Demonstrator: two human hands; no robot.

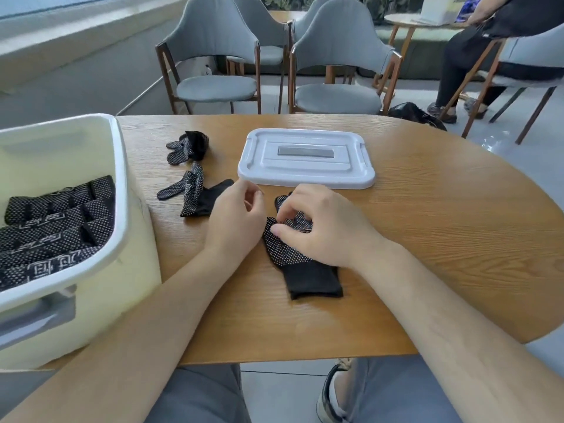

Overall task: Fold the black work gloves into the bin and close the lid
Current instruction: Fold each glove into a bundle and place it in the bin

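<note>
- The near glove (300,267), black with white dots, is laid flat on the table (442,227) in front of the person, cuff toward the person, finger end away.
- The right hand (317,227) is set on the near glove's finger end. Its fingers are curled down together onto the fabric, and the thumb is pressed on the dotted palm edge. The glove's fingers are mostly hidden under the hand.
- The left hand (235,218) is held just left of the near glove, seen from the back. Its fingers are loosely curled, thumb and forefinger close together, and nothing is seen held in them.
- The middle glove (193,195) is spread on the table just left of the left hand. Its cuff corner is reached by that hand; contact cannot be told.
- The far glove (187,147) is left crumpled further back, apart from the middle glove.
- The bin (121,184), cream with a white rim, is stood at the table's left edge, uncovered. Folded gloves (55,227) are stacked inside it in rows.
- The lid (306,158), pale with a grey strip at its centre, is laid flat on the table beyond both hands, well apart from the bin.
- Grey chairs (213,56) are placed behind the table. A seated person (476,56) in dark clothes is partly seen at the upper right.
</note>
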